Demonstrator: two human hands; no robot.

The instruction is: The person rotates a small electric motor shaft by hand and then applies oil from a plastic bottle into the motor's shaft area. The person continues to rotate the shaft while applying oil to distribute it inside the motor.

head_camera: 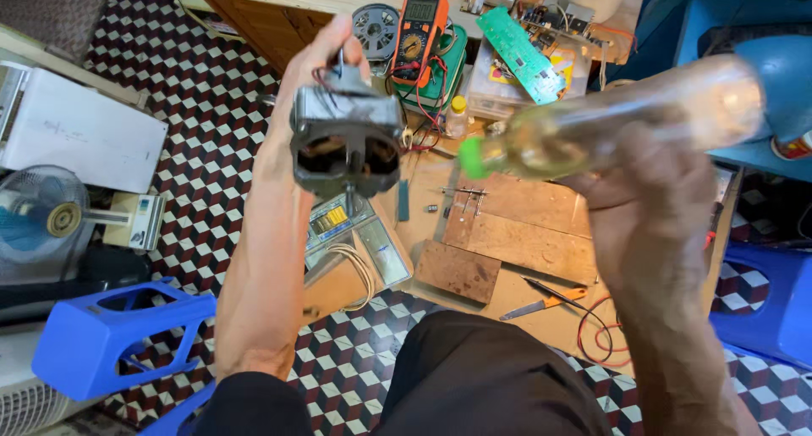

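Observation:
My left hand (317, 64) is raised and grips a small electric motor (345, 144) with a metal stator, dark windings and a short shaft pointing down. My right hand (651, 191) holds a clear plastic bottle (617, 119) with a green nozzle cap (470, 158), tilted so the nozzle points left toward the motor. The nozzle tip is a short gap away from the motor, not touching it. Yellowish liquid shows inside the bottle.
Below lie wooden boards (516, 233), an orange-handled tool (545, 302) and red wires (596, 339). An orange multimeter (419, 34) and a green circuit board (520, 54) sit at the back. A blue plastic stool (101, 334) lies at left, a fan (42, 216) beside it.

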